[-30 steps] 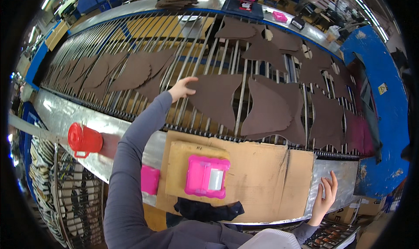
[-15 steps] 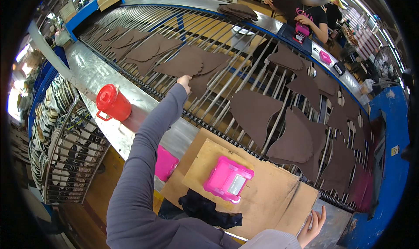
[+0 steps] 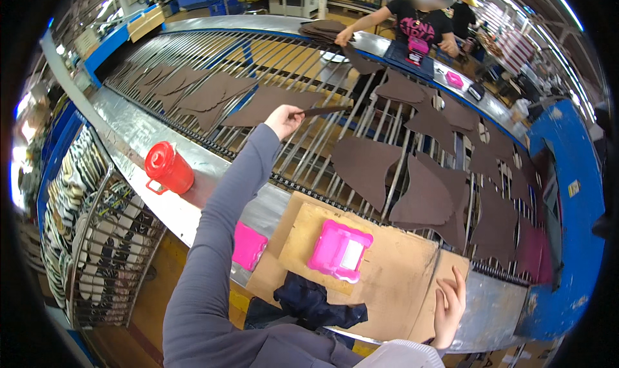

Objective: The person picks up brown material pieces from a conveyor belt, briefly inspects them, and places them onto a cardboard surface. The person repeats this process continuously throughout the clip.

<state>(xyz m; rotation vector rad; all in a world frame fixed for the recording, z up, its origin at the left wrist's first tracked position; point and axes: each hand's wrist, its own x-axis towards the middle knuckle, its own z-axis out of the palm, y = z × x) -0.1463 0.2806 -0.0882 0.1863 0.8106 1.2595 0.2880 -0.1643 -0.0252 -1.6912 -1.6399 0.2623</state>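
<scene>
My left hand (image 3: 285, 120) stretches out over the roller conveyor (image 3: 278, 168), its fingers closed on the edge of a dark brown cut piece (image 3: 324, 110). That piece is seen almost edge-on, lifted above the bars. More flat brown pieces (image 3: 271, 103) lie to the left of it. Nearer and to the right, a wide brown piece (image 3: 365, 168) and an overlapping pair (image 3: 422, 197) rest on the bars. My right hand (image 3: 449, 308) hovers at the right end of a cardboard sheet (image 3: 400, 265), fingers apart and holding nothing.
On the cardboard lie a bright pink case (image 3: 340, 250) and a dark cloth (image 3: 316, 303). A red lidded pail (image 3: 169, 168) stands on the metal ledge at left. Across the conveyor, a co-worker (image 3: 419, 26) holds another brown piece. A blue machine housing (image 3: 561, 219) bounds the right end.
My left hand has raised a brown piece off the conveyor and drawn it to the right. My right hand has moved up and left. The co-worker's arm now reaches over the conveyor with a piece.
</scene>
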